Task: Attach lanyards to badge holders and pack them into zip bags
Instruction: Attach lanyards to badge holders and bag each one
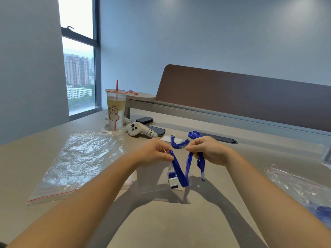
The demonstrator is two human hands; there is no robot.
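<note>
Nearest the camera, two bare forearms reach out over the beige desk (pixel 232 203) and meet above its middle, lifted clear of the surface so that the blue lanyard (pixel 179 169) can hang free between them. The left hand (pixel 157 152) pinches the strap near its top with thumb and forefinger closed tight on it; from there the ribbon drops to a V, and a white clip (pixel 173 182) dangles beside its low point. A clear badge holder (pixel 166 167) seems to hang under the same pinch, though it is too transparent to tell how it is joined. The right hand (pixel 208 151) has its fingers curled round the other run of strap, a loop sticking out above the knuckles and a loose end trailing below. Holding it this way probably gathers the lanyard into folds short enough to pack. An empty zip bag (pixel 77 163) lies flat to the left, its red-lined mouth toward the person, within easy reach. A second zip bag (pixel 295 187) at the right edge already holds something blue.
</note>
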